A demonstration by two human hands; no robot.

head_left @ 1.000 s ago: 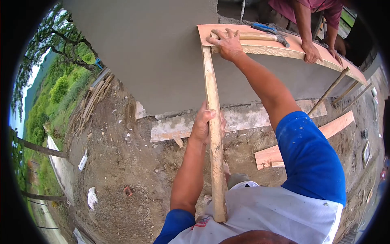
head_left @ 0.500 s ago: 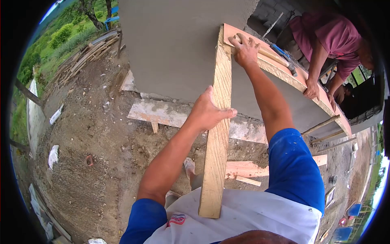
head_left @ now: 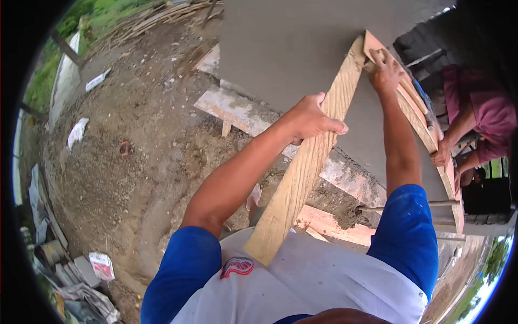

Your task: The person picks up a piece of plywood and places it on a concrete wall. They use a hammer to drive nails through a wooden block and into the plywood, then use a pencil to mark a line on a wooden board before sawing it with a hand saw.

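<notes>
A long wooden plank point(head_left: 294, 186) slants from my chest up to the corner of a grey plastered wall point(head_left: 286, 48). My left hand point(head_left: 315, 119) wraps round it near the middle, thumb across its face. At the upper end, my right hand point(head_left: 387, 73) has its fingers curled over the end of a long pinkish form board point(head_left: 406, 96) set along the wall's edge. What lies under my right fingers is partly hidden. Farther down that board, another person's hand point(head_left: 441, 153) grips its edge.
A co-worker in a maroon shirt point(head_left: 488, 110) leans in at the right. Below the wall lies a mortar-stained board point(head_left: 232, 110). A thin pole point(head_left: 410, 205) juts out near my right sleeve. Scrap timber point(head_left: 156, 19) is piled at the back left.
My view has swung, so wall and boards appear farther right. The plank leans more to the right at its top. Both hands keep about the same places on the wood.
</notes>
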